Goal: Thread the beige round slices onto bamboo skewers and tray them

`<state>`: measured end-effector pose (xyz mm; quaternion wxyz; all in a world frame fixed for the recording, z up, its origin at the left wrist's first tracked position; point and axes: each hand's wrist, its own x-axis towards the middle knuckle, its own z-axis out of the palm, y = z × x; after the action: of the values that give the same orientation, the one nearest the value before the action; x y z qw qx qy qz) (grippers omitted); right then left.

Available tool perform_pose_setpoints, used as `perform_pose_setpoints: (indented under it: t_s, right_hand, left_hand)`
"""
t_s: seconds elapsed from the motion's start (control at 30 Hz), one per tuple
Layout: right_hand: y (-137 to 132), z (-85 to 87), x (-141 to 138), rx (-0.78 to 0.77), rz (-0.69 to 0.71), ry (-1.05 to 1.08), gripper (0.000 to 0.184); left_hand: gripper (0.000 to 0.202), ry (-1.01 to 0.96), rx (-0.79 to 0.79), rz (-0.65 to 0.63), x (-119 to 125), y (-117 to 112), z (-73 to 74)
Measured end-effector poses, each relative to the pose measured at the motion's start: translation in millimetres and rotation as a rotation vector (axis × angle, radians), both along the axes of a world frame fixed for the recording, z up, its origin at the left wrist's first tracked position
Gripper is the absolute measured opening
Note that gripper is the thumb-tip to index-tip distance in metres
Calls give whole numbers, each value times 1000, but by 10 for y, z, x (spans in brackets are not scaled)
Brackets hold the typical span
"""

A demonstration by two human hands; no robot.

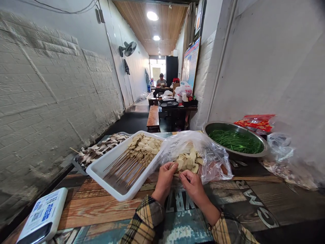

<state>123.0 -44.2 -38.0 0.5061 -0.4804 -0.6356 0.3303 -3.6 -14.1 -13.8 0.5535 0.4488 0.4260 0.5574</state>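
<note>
My left hand [166, 176] is curled at the mouth of a clear plastic bag [214, 159], pinching a pale slice of food [179, 164]. Close beside it, my right hand [193, 184] is closed in a pinch on what looks like a thin bamboo skewer, mostly hidden by the fingers. More pale slices [190, 159] lie heaped inside the bag. To the left, a white rectangular tray [101, 169] holds several finished skewers [134, 156] with slices threaded at their far ends. Both sleeves are yellow plaid.
A second tray of darker skewered pieces [101, 147] sits behind the white one. A steel bowl of green stalks [236, 140], a red packet [256, 122] and another plastic bag [286, 162] stand right. A white device [43, 217] lies near left. A person sits far down the room.
</note>
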Motion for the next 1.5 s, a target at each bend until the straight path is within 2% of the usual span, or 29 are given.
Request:
perform_pose_setpoints:
  t_s: [0.23,0.37,0.47,0.67,0.8,0.97,1.1,1.33,1.43,1.5]
  right_hand:
    - [39,78,75,-19,-53,93,30]
    - [79,112,216,-37,-190,272,33]
    - [114,120,307,-52,-298,422,35]
    - [153,169,359,-69,-349,649,32]
    - [160,213,359,-70,-364,766,30]
    - [178,166,336,-67,-318,737,32]
    - [213,103,306,-68,-289,712,35]
    - [245,58,286,-50,-276,716,37]
    - [252,48,292,-61,-273,703,37]
    - [257,41,295,-60,-279,685,38]
  left_hand:
    - [37,46,49,-47,50,-16,50]
    - [48,16,54,57,-31,62,42]
    - [40,78,83,103,-84,119,-5]
    - [14,499,270,124,-80,137,-72]
    - [13,677,338,93,24,122,-25]
    - [14,1178,367,36,270,150,7]
    - [19,1391,345,41,426,206,3]
    - [14,1447,330,68,570,232,-4]
    - [10,1371,328,91,584,245,-45]
    - [9,1255,329,108,562,269,-68]
